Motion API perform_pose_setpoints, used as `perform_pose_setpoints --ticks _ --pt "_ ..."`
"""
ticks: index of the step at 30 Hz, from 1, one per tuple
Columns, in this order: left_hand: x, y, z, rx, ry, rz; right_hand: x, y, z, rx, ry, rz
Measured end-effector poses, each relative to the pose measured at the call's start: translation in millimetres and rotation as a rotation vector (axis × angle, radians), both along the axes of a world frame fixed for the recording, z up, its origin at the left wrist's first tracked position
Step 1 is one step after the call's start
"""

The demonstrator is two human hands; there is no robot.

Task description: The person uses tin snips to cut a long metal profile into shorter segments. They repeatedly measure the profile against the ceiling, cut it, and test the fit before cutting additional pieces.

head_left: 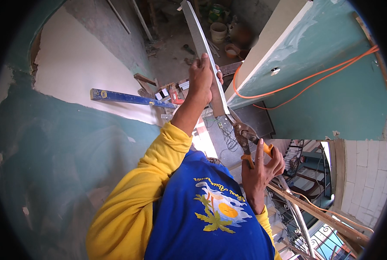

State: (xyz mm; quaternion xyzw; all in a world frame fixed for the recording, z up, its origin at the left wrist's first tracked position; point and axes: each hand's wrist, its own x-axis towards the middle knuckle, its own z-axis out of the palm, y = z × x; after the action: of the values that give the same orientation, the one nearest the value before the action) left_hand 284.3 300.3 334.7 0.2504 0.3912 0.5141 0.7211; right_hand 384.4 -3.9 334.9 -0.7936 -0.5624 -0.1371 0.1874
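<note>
Two hands are busy: my left hand [201, 78] grips a long grey metal strip [204, 47] near its lower end, while my right hand [260, 171] is closed on orange-handled tin snips [245, 134], blades at the strip's bottom edge. Green wall [63, 164] crowds my left.

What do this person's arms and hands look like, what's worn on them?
Both arms wear long bright yellow sleeves, the left sleeve loosely wrinkled, the right cuff just showing at the wrist. The left hand and right hand are bare, without gloves.
</note>
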Motion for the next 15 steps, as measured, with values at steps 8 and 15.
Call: perform_pose_setpoints --ticks 8,15 --pt "1.5 -2.8 -1.0 0.052 0.053 0.041 0.5 -2.0 3.1 -0.046 0.088 -0.005" --pt "0.6 -3.7 -9.9 -0.028 -0.030 -0.014 2.6 1.5 -1.7 0.001 0.059 0.011"
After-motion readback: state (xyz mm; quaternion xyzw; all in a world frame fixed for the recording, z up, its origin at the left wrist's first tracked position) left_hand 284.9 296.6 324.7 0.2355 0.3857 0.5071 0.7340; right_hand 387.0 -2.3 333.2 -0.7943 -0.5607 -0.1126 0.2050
